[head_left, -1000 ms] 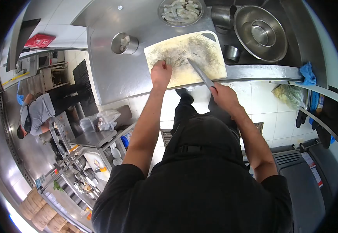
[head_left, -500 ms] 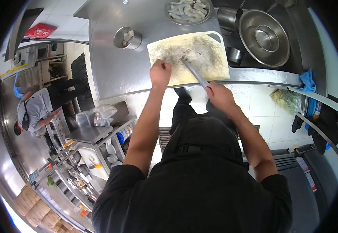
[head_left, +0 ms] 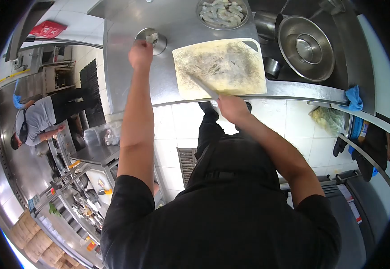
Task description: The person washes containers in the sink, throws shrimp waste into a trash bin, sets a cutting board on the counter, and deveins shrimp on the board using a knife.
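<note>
My left hand (head_left: 140, 54) is at the near rim of a small metal pot (head_left: 160, 44), its fingers pinched together; what they hold, if anything, is hidden. Pale pieces of shrimp (head_left: 153, 37) show inside the pot, beside my fingertips. My right hand (head_left: 233, 108) is closed round the handle of a knife (head_left: 203, 85). The blade points to the upper left, low over the near left part of a worn, stained cutting board (head_left: 248, 85). Beyond the board, a metal bowl (head_left: 222, 28) holds several peeled, greyish shrimp (head_left: 222, 12).
A large metal bowl (head_left: 324, 49) with a smaller bowl (head_left: 308, 49) inside stands on the right, near metal pots (head_left: 266, 26). A blue cloth (head_left: 353, 98) hangs at the counter's right end. At the far left, another person (head_left: 38, 117) bends over a separate counter.
My left hand has moved left from the cutting board to the small pot. My right hand has drawn the knife leftward and closer to the board's near edge.
</note>
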Available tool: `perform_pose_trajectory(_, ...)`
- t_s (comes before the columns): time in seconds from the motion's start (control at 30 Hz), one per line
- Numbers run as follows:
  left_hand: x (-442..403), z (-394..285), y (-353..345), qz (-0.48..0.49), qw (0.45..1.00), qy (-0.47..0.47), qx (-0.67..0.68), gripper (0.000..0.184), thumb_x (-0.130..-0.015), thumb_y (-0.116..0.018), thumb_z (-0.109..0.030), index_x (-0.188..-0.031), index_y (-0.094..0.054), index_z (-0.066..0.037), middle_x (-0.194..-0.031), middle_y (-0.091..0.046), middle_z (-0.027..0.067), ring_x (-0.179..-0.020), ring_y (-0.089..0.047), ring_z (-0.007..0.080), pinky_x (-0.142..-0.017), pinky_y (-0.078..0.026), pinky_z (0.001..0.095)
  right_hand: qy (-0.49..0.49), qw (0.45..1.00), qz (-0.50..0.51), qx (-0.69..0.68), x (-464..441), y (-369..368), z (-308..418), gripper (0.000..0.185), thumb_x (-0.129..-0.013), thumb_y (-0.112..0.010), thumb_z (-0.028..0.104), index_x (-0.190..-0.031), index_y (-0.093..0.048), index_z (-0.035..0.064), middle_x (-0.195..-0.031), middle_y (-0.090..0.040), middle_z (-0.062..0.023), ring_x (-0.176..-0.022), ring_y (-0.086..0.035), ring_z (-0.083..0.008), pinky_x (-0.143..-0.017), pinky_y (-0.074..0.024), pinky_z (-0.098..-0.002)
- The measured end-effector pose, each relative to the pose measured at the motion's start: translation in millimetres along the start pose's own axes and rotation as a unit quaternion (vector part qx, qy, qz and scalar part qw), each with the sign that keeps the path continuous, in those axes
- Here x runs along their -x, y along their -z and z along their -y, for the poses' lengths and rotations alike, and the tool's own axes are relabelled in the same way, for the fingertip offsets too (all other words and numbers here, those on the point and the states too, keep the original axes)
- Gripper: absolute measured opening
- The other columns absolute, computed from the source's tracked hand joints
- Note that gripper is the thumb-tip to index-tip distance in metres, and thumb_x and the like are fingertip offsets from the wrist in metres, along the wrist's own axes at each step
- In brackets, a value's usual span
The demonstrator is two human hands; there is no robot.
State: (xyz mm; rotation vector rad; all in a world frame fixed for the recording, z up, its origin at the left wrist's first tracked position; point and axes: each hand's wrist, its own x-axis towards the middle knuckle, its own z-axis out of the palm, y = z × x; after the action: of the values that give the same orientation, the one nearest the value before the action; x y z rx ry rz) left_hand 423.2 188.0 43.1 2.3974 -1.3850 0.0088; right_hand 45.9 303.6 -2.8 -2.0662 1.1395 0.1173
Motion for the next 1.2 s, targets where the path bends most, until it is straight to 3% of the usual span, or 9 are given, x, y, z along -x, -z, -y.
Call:
perform_pose_trajectory(0.07, -5, 9, -13, 0.035, 0.999, -0.010, -0.037, 0.031, -0.089, -0.066, -0.032, -0.105, -0.074, -0.007, -0.096, -0.076, 0.0172, -0.092, -0.072, 0.0384, -0.080, -0.057, 0.0462, -0.022, 0.999, -0.040, 0.003, 3, -3, -16, 0.034, -0.107, -0.047, 0.034, -0.108, -0.060, 0.0029, -0.090, -0.072, -0.0214, -0.084, -0.070, -0.0430, -0.075, -0.0541, -0.0564)
perform_pose_trajectory(0.2, 21, -9, -3, -0.037, 0.997, -0.022, 0.070, 0.034, -0.086, -0.072, -0.023, -0.116, -0.072, -0.006, -0.102, -0.074, 0.0158, -0.096, -0.072, 0.0350, -0.085, -0.057, 0.0428, -0.140, 0.989, -0.042, 0.003, 24, 26, -35, 0.033, -0.107, -0.048, 0.032, -0.109, -0.062, 0.0027, -0.095, -0.073, -0.0231, -0.091, -0.071, -0.0427, -0.080, -0.0559, -0.0552)
perform_pose_trajectory(0.33, 59, -15, 11, -0.098, 0.987, -0.027, 0.122, 0.034, -0.085, -0.075, -0.017, -0.116, -0.072, -0.005, -0.107, -0.071, 0.0134, -0.096, -0.071, 0.0308, -0.086, -0.056, 0.0416, -0.187, 0.975, -0.122, 0.014, 41, 40, -75, 0.033, -0.108, -0.046, 0.031, -0.110, -0.059, 0.0012, -0.092, -0.073, -0.0243, -0.088, -0.072, -0.0443, -0.079, -0.0568, -0.0550)
perform_pose_trajectory(0.47, 99, -4, 11, -0.081, 0.989, 0.014, 0.122, 0.025, -0.086, -0.074, -0.016, -0.109, -0.073, -0.007, -0.102, -0.071, 0.0115, -0.089, -0.071, 0.0292, -0.081, -0.055, 0.0420, -0.206, 0.958, -0.196, 0.028, 56, 64, -93, 0.030, -0.108, -0.048, 0.029, -0.106, -0.057, 0.0004, -0.086, -0.072, -0.0244, -0.080, -0.071, -0.0445, -0.073, -0.0571, -0.0549)
perform_pose_trajectory(0.57, 127, 2, -7, -0.017, 0.993, -0.024, 0.115, 0.015, -0.087, -0.072, -0.013, -0.101, -0.073, -0.008, -0.095, -0.071, 0.0110, -0.086, -0.070, 0.0315, -0.078, -0.055, 0.0430, -0.160, 0.967, -0.194, 0.034, 54, 63, -89, 0.029, -0.107, -0.049, 0.029, -0.106, -0.057, 0.0007, -0.085, -0.071, -0.0235, -0.079, -0.071, -0.0443, -0.073, -0.0567, -0.0550)
perform_pose_trajectory(0.73, 157, -41, -31, -0.020, 0.989, -0.085, 0.118, 0.008, -0.088, -0.071, -0.013, -0.094, -0.073, -0.009, -0.090, -0.070, 0.0132, -0.085, -0.069, 0.0363, -0.074, -0.056, 0.0459, -0.116, 0.979, -0.168, -0.008, 43, 59, -57, 0.028, -0.106, -0.050, 0.029, -0.104, -0.058, 0.0019, -0.085, -0.071, -0.0248, -0.080, -0.070, -0.0462, -0.073, -0.0550, -0.0571)
perform_pose_trajectory(0.9, 121, -106, -20, 0.072, 0.991, -0.014, 0.111, 0.015, -0.091, -0.070, -0.021, -0.093, -0.072, -0.007, -0.090, -0.072, 0.0138, -0.084, -0.069, 0.0368, -0.074, -0.055, 0.0484, -0.116, 0.982, -0.147, -0.005, 43, 58, -52, 0.029, -0.106, -0.051, 0.030, -0.103, -0.057, 0.0027, -0.084, -0.070, -0.0234, -0.081, -0.070, -0.0446, -0.073, -0.0549, -0.0568)
perform_pose_trajectory(1.07, 38, -178, -35, -0.031, 0.977, -0.167, 0.132, 0.017, -0.092, -0.066, -0.021, -0.099, -0.073, -0.008, -0.102, -0.072, 0.0166, -0.096, -0.069, 0.0381, -0.084, -0.056, 0.0498, -0.118, 0.978, -0.172, -0.006, 48, 57, -74, 0.029, -0.106, -0.052, 0.031, -0.101, -0.058, 0.0039, -0.084, -0.071, -0.0217, -0.080, -0.070, -0.0436, -0.071, -0.0549, -0.0564)
perform_pose_trajectory(1.2, -20, -226, -53, 0.144, 0.982, -0.120, 0.021, 0.028, -0.093, -0.064, -0.027, -0.113, -0.073, -0.010, -0.114, -0.072, 0.0157, -0.109, -0.069, 0.0351, -0.091, -0.057, 0.0468, -0.138, 0.977, -0.164, -0.008, 65, 69, -76, 0.029, -0.106, -0.053, 0.031, -0.099, -0.057, 0.0033, -0.083, -0.071, -0.0221, -0.077, -0.070, -0.0441, -0.069, -0.0547, -0.0564)
